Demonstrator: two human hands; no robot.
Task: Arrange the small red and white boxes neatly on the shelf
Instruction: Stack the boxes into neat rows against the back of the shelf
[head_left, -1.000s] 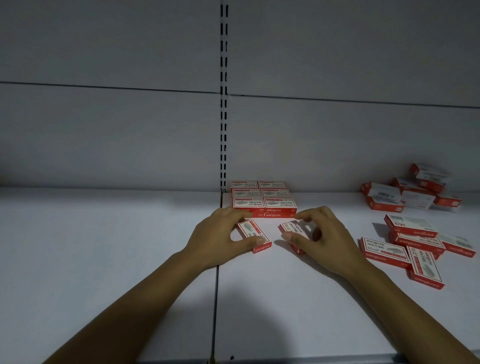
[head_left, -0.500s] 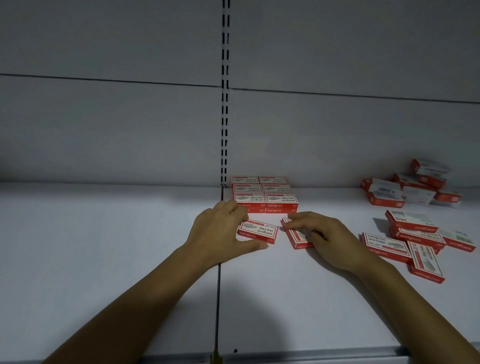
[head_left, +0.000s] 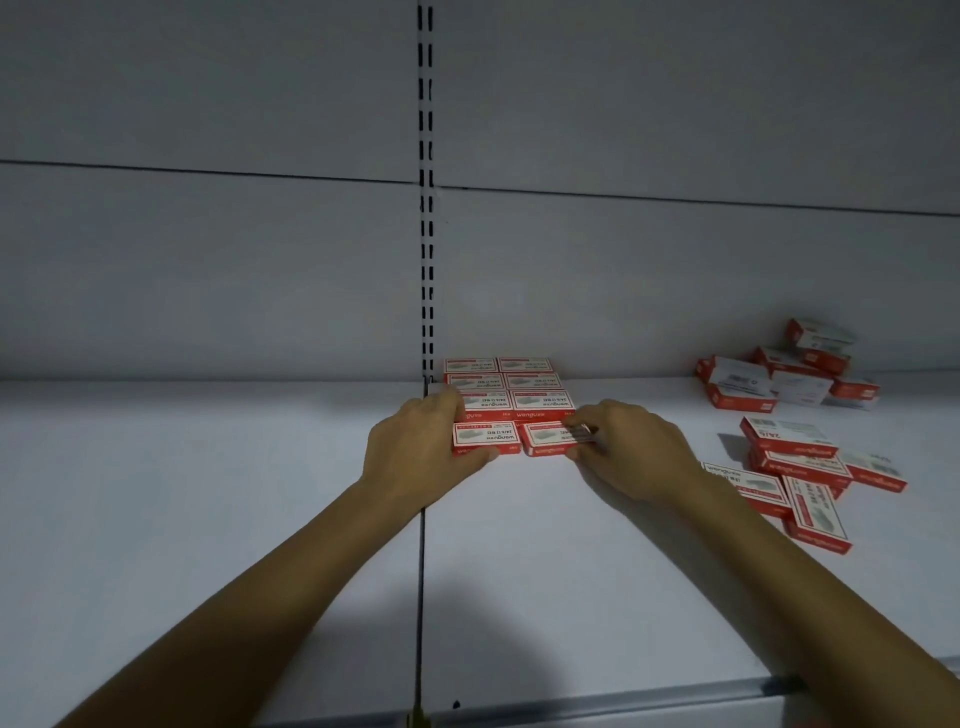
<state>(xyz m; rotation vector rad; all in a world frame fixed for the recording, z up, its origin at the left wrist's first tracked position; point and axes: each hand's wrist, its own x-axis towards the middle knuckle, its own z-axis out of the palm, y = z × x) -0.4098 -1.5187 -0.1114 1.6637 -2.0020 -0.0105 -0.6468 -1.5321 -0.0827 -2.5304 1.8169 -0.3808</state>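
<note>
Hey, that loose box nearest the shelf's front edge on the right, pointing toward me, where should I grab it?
Pinch that loose box across its two long red sides, coming down from above with the right hand. It lies label up, so the narrow width suits a thumb-and-finger pinch; a neighbouring box crowds its far left corner, leaving the near half likely freest.

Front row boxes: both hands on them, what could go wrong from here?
1. The right front box, pinched by the right hand, looks a little skewed; pushed in as is, it may sit crooked beside the left front box that the left hand grips.
2. A hard push could shove the arranged block behind out of line.
</note>
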